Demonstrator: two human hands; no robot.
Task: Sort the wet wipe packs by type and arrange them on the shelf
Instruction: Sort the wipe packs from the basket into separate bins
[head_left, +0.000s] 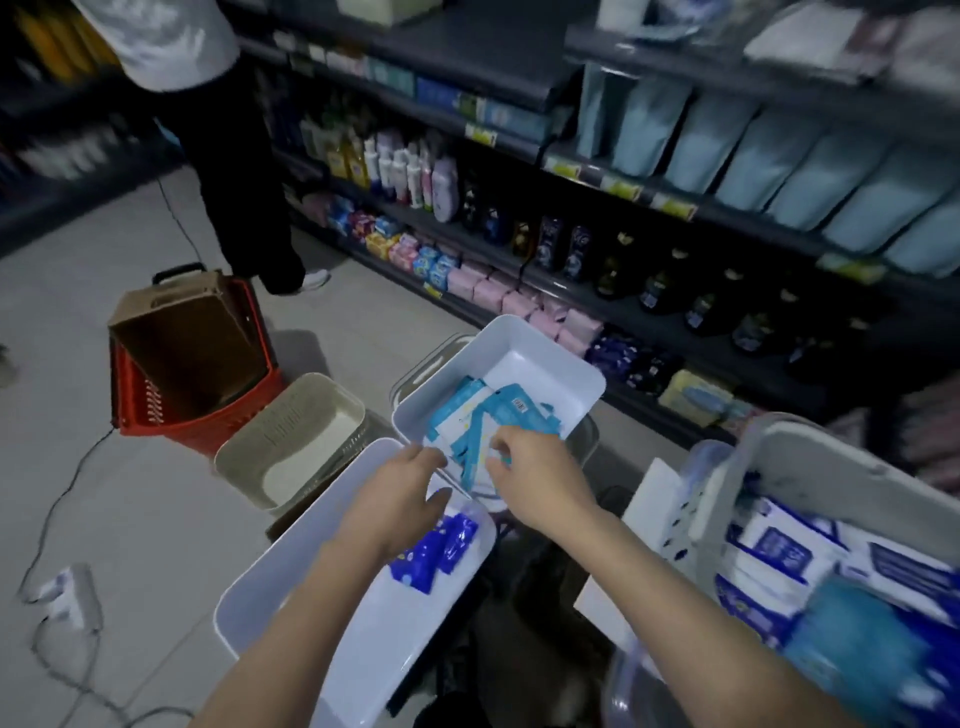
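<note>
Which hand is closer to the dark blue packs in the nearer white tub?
Left. The left hand hovers just above the dark blue plastic wipe packs; the right hand is farther, at the light blue packs in the far white plastic tub.

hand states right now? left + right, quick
Left hand: fingertips at the far white bin, blurred; open or gripping cannot be told.
Right hand: fingers curled, pinching a light-blue pack in that bin.

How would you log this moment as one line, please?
left hand: over near white bin, grip unclear | right hand: touching light-blue packs in far white bin | dark-blue packs: in near white bin
</note>
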